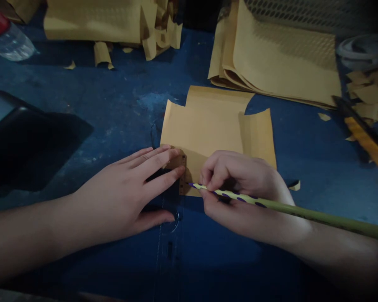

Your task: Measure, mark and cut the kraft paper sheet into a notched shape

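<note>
A piece of tan paper (214,126) with notched upper corners lies on the blue table. Across its lower left edge runs a clear plastic ruler (170,251), which extends down toward me. My left hand (122,193) lies flat with fingers spread, its fingertips pressing the ruler and paper. In my right hand (239,188) is a green pencil (271,204) with purple spots, pinched between thumb and fingers. Its tip touches or hovers just beside the ruler's right edge; I cannot tell which.
Folded tan paper (283,63) lies at the back right, near paper scraps (371,92) and an orange-and-black utility knife (368,138). More tan paper (94,21) is at the back left, beside a red-capped clear bottle (12,42). A dark flat object (28,147) sits left.
</note>
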`<state>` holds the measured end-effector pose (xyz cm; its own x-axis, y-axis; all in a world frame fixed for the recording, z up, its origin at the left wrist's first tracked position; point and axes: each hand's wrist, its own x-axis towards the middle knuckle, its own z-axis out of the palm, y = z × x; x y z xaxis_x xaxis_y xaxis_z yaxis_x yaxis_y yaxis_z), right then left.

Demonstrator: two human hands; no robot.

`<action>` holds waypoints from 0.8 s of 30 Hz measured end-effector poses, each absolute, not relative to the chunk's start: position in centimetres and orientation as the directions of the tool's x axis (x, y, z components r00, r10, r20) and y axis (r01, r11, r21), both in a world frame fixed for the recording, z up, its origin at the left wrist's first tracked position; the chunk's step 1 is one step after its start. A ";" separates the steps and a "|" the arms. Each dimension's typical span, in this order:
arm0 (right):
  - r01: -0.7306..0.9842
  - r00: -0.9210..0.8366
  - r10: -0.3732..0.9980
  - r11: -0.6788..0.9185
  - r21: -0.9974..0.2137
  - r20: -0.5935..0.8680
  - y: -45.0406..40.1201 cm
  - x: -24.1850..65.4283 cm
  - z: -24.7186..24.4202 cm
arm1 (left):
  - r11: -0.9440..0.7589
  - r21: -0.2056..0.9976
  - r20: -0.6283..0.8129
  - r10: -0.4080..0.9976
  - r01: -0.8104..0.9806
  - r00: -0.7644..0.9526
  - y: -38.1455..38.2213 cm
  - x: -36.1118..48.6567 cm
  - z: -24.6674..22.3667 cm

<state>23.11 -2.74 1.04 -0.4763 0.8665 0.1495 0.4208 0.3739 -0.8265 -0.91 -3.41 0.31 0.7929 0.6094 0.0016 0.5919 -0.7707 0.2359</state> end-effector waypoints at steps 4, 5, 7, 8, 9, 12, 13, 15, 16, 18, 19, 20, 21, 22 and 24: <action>0.424 -0.475 0.867 0.374 -0.825 0.149 -2.7 23.1 1.1 | -0.772 0.221 -0.014 0.608 0.595 0.794 -3.4 -0.8 0.4; 0.419 -0.477 0.864 0.383 -0.823 0.159 -2.7 23.1 1.1 | -0.772 0.218 -0.017 0.608 0.597 0.794 -3.4 -0.8 0.5; 0.417 -0.480 0.861 0.391 -0.820 0.166 -2.7 23.1 1.1 | -0.774 0.211 -0.017 0.607 0.597 0.794 -3.5 -0.9 0.5; 0.416 -0.480 0.862 0.390 -0.821 0.165 -2.7 23.1 1.0 | -0.776 0.209 -0.016 0.606 0.595 0.796 -3.5 -0.9 0.6; 0.414 -0.480 0.863 0.383 -0.826 0.159 -2.7 23.1 1.0 | -0.777 0.207 -0.017 0.604 0.594 0.796 -3.5 -0.9 0.6; 0.397 -0.492 0.861 0.354 -0.847 0.130 -2.6 23.0 1.0 | -0.779 0.205 -0.014 0.604 0.593 0.797 -3.5 -0.9 0.6; 0.390 -0.495 0.859 0.352 -0.851 0.128 -2.6 23.0 1.0 | -0.778 0.204 -0.014 0.604 0.593 0.797 -3.5 -0.9 0.6; 0.389 -0.500 0.857 0.348 -0.853 0.122 -2.6 23.0 1.1 | -0.778 0.204 -0.014 0.604 0.594 0.797 -3.4 -0.9 0.6; 0.395 -0.501 0.858 0.346 -0.851 0.116 -2.6 23.0 1.1 | -0.779 0.204 -0.014 0.603 0.593 0.797 -3.4 -0.8 0.6; 0.401 -0.505 0.857 0.342 -0.850 0.107 -2.7 23.0 1.2 | -0.776 0.205 -0.018 0.606 0.596 0.795 -3.4 -0.8 0.7; 0.401 -0.506 0.856 0.342 -0.850 0.106 -2.7 23.0 1.2 | -0.774 0.206 -0.020 0.608 0.598 0.794 -3.4 -0.8 0.6; 0.399 -0.507 0.855 0.344 -0.850 0.108 -2.8 23.1 1.2 | -0.776 0.207 -0.015 0.607 0.596 0.795 -3.5 -0.8 0.6; 0.395 -0.507 0.855 0.344 -0.852 0.110 -2.8 23.1 1.2 | -0.775 0.207 -0.016 0.607 0.597 0.794 -3.5 -0.8 0.6; 0.393 -0.508 0.854 0.345 -0.852 0.112 -2.8 23.1 1.2 | -0.776 0.207 -0.016 0.607 0.596 0.795 -3.5 -0.9 0.6; 0.398 -0.510 0.853 0.346 -0.850 0.109 -2.8 23.2 1.2 | -0.776 0.206 -0.016 0.607 0.596 0.795 -3.5 -0.9 0.5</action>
